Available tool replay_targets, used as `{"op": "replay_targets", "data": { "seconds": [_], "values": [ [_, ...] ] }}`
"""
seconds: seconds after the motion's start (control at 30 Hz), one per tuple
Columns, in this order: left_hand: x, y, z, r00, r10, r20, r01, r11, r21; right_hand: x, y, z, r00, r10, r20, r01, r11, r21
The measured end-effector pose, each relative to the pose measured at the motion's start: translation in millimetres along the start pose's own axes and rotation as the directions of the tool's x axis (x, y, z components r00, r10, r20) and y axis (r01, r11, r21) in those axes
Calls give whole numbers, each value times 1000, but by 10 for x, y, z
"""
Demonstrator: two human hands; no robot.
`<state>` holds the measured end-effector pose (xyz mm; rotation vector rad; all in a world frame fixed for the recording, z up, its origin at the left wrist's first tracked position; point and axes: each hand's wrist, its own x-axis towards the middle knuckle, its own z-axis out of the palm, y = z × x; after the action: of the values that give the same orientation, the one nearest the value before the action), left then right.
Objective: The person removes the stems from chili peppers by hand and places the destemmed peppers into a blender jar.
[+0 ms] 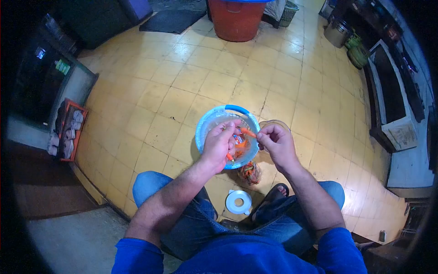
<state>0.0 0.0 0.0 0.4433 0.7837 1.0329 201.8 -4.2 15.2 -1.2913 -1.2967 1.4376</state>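
Observation:
Over a light-blue basin (199,139), my two hands are close together. My right hand (278,148) is closed in a pinch on the end of a slender orange vegetable (247,132), which points toward the left hand. Fingers curled, my left hand (218,145) is closed around another orange vegetable (229,157), whose pale greenish tip sticks out below. Whether these are carrots or chilies I cannot tell. More orange pieces (240,147) show inside the basin, partly hidden by the left hand. Touching the basin's near side is a clear bag (249,173) of red, orange and green vegetables.
A white ring-shaped disc (238,202) lies between my feet. Partly behind the right hand is a round tan-rimmed object (276,122). A large red tub (236,20) stands ahead, an orange shoe rack (73,130) left, a white cabinet (394,100) right. Yellow tiles cover the floor.

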Motion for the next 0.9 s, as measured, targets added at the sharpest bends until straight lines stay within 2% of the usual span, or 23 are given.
{"op": "replay_targets", "data": {
  "seconds": [0.07, 0.1, 0.17, 0.2, 0.27, 0.3, 0.33, 0.37, 0.4, 0.43, 0.5, 0.53, 0.6, 0.63, 0.7, 0.77, 0.83, 0.9],
  "values": [
    [-36, -29, 109, 998, -64, 4, 64, 998, 24, -25, -17, -21, 995, 11, -102, 3, 991, 134],
    [-69, 69, 120, 999, -52, -2, 52, 998, 46, 25, -7, 96, 995, -3, -97, 18, 988, 152],
    [-146, -31, 270, 999, 11, 34, -18, 972, 234, -53, 42, 162, 997, 27, -72, -6, 959, 284],
    [-78, -113, 285, 989, 142, 50, -150, 952, 268, -71, 37, 190, 997, 26, -70, -5, 960, 281],
    [-75, -162, 168, 991, 128, 36, -133, 931, 340, -101, 24, 252, 997, 52, -56, -44, 988, 146],
    [-97, -130, 175, 993, 114, 23, -114, 907, 406, -95, 61, 239, 997, 53, -56, -45, 989, 144],
    [-100, -105, 172, 993, 114, 24, -114, 907, 405, -75, 130, 225, 999, 8, -51, -5, 999, 53],
    [-93, -77, 168, 987, 157, 41, -152, 808, 569, -64, 167, 215, 998, -37, -41, 35, 999, -38],
    [-86, -54, 159, 979, 194, 66, -182, 678, 712, -65, 157, 221, 998, -35, -42, 34, 999, -37],
    [-70, -39, 143, 979, 192, 65, -180, 678, 712, -59, 132, 234, 996, -70, -50, 65, 993, -94],
    [-15, -9, 97, 852, 499, 155, -384, 396, 834, -40, 114, 226, 993, -106, -57, 97, 984, -149],
    [13, 21, 58, 852, 499, 157, -384, 395, 834, -32, 110, 200, 995, -82, -63, 68, 978, -197],
    [41, 84, 11, 779, 568, 265, -415, 151, 897, -13, 102, 158, 996, -58, -70, 40, 969, -245],
    [29, 87, 23, 778, 569, 265, -416, 150, 897, 1, 97, 141, 990, -104, -98, 71, 955, -289],
    [-19, 59, 66, 862, 441, 252, -394, 269, 879, 5, 88, 130, 981, -148, -125, 98, 937, -335],
    [-45, -12, 109, 866, 421, 269, -407, 282, 869, -12, 72, 131, 992, -126, 15, 127, 991, -41],
    [-74, -62, 148, 870, 402, 286, -419, 295, 859, -30, 90, 112, 996, -83, 35, 85, 994, -74],
    [-101, -77, 171, 930, 268, 252, -353, 456, 817, -40, 53, 67, 998, -40, 58, 46, 993, -107]
  ]
}}
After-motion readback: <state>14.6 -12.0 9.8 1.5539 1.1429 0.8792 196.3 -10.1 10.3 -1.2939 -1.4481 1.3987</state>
